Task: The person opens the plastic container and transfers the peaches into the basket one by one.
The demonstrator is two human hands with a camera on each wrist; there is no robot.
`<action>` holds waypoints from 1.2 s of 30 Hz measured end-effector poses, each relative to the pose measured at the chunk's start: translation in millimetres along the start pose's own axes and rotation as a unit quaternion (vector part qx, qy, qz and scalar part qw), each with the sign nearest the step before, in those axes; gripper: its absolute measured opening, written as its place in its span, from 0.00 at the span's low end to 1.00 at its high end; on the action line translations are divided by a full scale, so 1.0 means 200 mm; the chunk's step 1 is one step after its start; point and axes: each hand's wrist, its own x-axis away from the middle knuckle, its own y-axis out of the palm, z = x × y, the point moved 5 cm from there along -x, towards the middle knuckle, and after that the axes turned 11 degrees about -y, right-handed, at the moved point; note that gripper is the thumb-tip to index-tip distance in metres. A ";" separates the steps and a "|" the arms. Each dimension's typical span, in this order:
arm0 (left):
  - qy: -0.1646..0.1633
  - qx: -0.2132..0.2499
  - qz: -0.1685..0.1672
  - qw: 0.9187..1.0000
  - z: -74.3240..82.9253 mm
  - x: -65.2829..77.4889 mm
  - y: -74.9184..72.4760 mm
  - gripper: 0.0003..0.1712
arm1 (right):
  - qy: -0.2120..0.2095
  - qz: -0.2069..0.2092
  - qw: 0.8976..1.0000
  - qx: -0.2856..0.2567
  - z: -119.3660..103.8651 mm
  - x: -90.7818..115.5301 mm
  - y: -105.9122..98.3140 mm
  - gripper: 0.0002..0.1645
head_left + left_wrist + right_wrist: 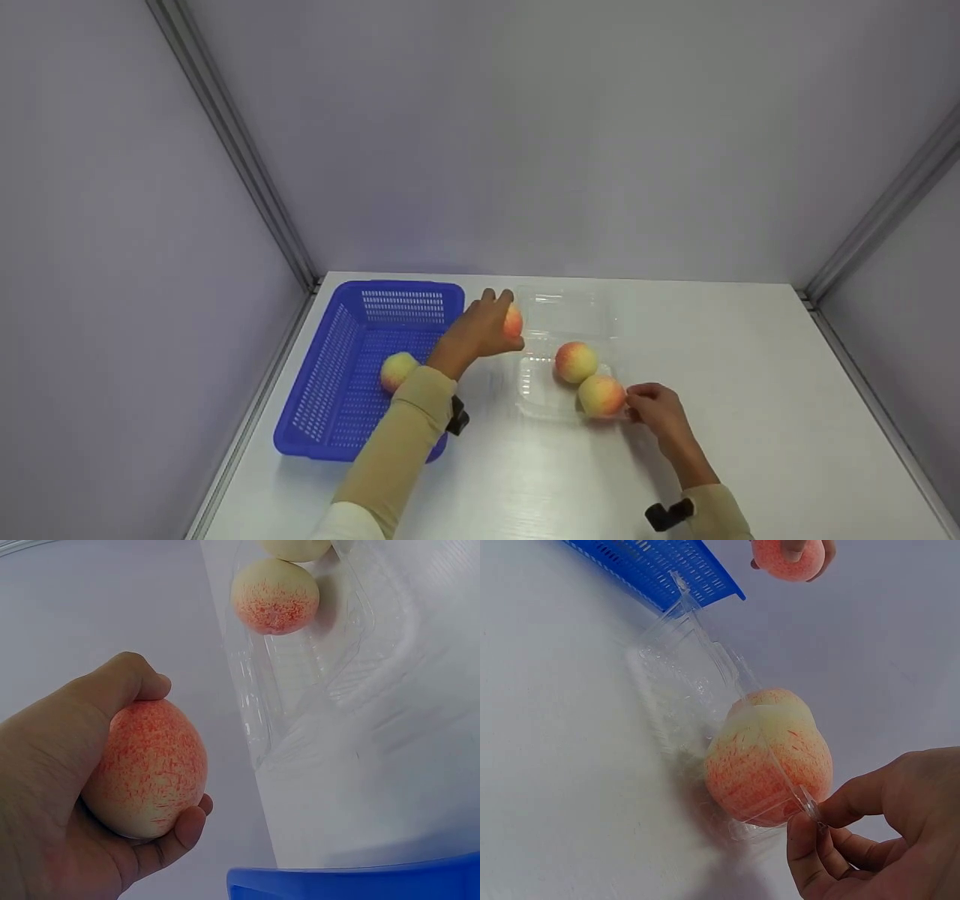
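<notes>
My left hand grips a peach in the air between the blue basket and the clear plastic box; the left wrist view shows thumb and fingers curled round it. In the open clear plastic box, two peaches lie at the right side, one behind the other. My right hand pinches the box's right rim between thumb and fingers, close beside the nearer peach. In the right wrist view the thin plastic edge shows between the fingertips.
A blue perforated basket stands at the left of the white table, with a peach inside, partly behind my left forearm. The box's lid lies folded back toward the rear wall. Grey panels enclose the table at the back and sides.
</notes>
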 end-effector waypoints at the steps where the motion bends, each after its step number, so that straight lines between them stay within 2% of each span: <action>1: -0.001 0.000 -0.001 1.000 0.00 0.00 0.00 0.49 | 0.000 -0.001 1.000 0.001 0.00 0.00 0.00 0.18; 12: -0.008 0.014 0.007 1.000 -0.02 0.00 -0.03 0.49 | -0.010 -0.002 1.000 0.004 0.00 0.00 -0.01 0.19; 27: -0.033 0.034 -0.012 0.999 -0.08 0.01 -0.05 0.53 | -0.007 0.000 1.000 0.018 0.00 -0.01 0.00 0.19; 31: -0.028 0.036 -0.010 0.999 -0.09 0.02 -0.07 0.53 | -0.008 -0.001 1.000 0.014 -0.01 -0.01 -0.01 0.19; 36: -0.010 0.033 0.012 0.999 -0.09 0.02 -0.08 0.50 | -0.006 -0.004 1.000 0.007 0.00 0.00 -0.01 0.20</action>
